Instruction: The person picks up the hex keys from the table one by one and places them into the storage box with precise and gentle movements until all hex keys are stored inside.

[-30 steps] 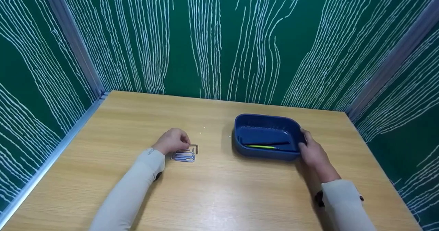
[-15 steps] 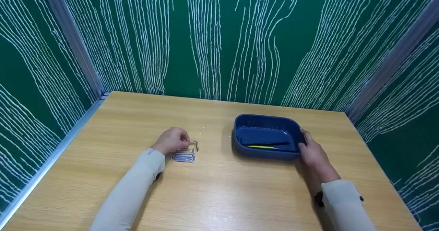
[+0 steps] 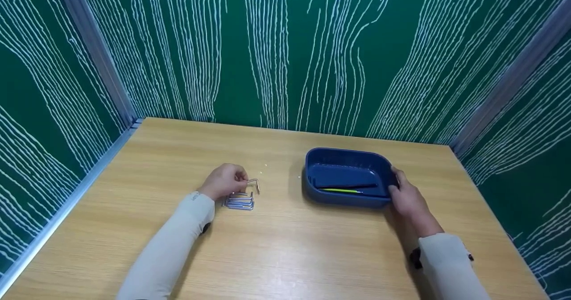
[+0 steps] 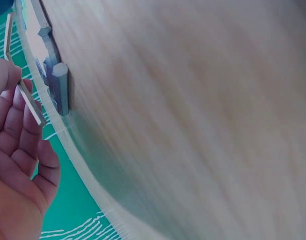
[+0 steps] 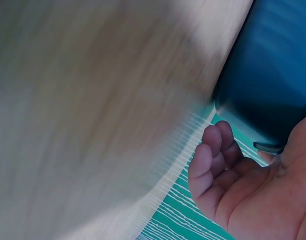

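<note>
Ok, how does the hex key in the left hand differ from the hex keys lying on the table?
Held hex key: pinched in the left hand, clear of the table; resting hex keys: lying on the table.
The held hex key is on its own; the resting hex keys lie side by side in a group.
The held hex key looks browner; the resting hex keys look more bluish silver.
Shared: the bent L shape.

Passable over the tabletop [image 3: 281, 246] between the laid hex keys [image 3: 241, 205] and the blue box [image 3: 343, 199]. Obstructed beyond the laid hex keys by the left hand [image 3: 225, 182] and the held key [image 3: 257, 185]. Blocked at the blue box's right end by the right hand [image 3: 407, 197]. Accessible from above inside the blue box, except along the near side, occupied by the yellow-green pen [image 3: 337, 190]. Bounded rearward by the green wall [image 3: 308, 68].
</note>
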`<state>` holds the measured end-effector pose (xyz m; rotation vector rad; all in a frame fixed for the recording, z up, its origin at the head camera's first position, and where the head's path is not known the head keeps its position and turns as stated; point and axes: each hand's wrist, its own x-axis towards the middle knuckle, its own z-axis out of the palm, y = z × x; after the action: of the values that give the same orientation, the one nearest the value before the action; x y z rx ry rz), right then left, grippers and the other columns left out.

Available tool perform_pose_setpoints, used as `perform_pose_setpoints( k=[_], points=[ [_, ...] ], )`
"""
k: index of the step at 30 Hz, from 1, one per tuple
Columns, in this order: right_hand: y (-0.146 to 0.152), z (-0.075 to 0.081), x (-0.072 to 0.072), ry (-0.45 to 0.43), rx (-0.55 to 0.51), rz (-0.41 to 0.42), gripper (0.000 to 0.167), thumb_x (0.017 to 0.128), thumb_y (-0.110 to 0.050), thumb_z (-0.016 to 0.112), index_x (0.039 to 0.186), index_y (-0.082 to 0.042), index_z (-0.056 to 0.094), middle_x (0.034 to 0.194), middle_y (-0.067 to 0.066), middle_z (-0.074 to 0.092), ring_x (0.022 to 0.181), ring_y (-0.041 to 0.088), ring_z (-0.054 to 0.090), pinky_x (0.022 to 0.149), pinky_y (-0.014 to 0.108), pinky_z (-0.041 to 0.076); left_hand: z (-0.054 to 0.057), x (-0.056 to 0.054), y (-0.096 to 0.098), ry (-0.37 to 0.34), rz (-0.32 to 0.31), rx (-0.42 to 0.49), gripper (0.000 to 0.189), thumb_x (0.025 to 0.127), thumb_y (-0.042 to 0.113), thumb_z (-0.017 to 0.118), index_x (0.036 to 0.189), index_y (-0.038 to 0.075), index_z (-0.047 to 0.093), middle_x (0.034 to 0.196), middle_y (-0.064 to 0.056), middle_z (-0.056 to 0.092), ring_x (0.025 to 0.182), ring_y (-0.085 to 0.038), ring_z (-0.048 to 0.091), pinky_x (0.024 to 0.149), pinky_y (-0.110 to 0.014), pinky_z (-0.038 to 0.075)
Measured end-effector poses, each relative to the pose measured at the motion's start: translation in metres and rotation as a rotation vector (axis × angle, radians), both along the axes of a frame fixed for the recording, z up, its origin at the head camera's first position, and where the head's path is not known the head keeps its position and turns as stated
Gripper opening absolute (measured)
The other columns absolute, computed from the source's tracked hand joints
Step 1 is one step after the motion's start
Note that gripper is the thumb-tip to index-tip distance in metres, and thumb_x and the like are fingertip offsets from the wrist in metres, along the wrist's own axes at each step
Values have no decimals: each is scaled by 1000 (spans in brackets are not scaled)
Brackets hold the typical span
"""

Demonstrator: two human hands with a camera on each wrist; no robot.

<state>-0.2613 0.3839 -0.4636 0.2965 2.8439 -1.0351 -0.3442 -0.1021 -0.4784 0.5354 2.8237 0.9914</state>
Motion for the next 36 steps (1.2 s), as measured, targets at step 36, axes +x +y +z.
perform_pose_setpoints(
  k=[36],
  points=[
    [3, 0, -1, -9, 13, 4, 58, 104, -29, 24, 156, -23, -2, 160, 23, 1, 144, 49, 7, 109, 68, 14, 18, 4, 15, -32, 67, 144, 16, 87, 21, 65, 100, 15, 72, 94, 3, 62, 84, -18, 56, 66, -30, 49]
  ],
)
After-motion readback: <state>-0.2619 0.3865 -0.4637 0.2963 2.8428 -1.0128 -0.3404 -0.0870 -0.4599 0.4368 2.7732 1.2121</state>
